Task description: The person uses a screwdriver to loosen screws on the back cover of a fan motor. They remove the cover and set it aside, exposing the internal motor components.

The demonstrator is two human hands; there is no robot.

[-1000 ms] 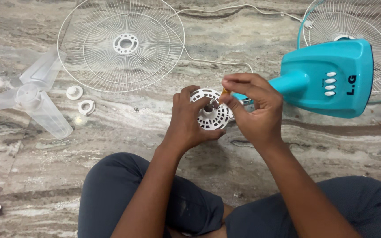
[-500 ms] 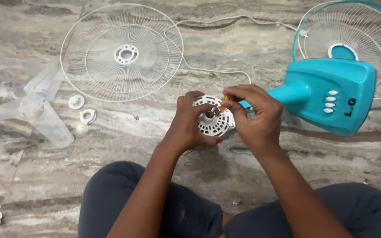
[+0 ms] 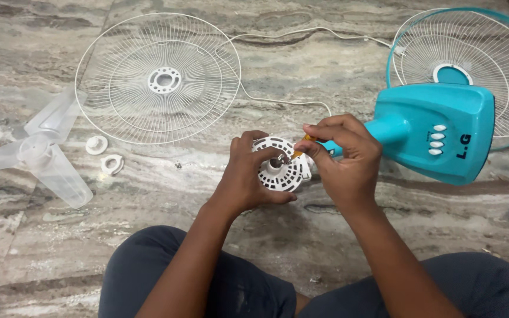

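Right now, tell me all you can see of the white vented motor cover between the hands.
The white vented motor cover is a round disc that looks like plastic, with curved slots around a raised centre hub. It faces up above the marble floor, at the end of the teal fan body. The left hand grips its left edge; the right hand holds a small orange-handled tool at the hub.

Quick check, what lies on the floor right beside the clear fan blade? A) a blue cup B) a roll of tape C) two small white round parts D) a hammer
C: two small white round parts lie just right of the clear fan blade, below the loose white wire guard.
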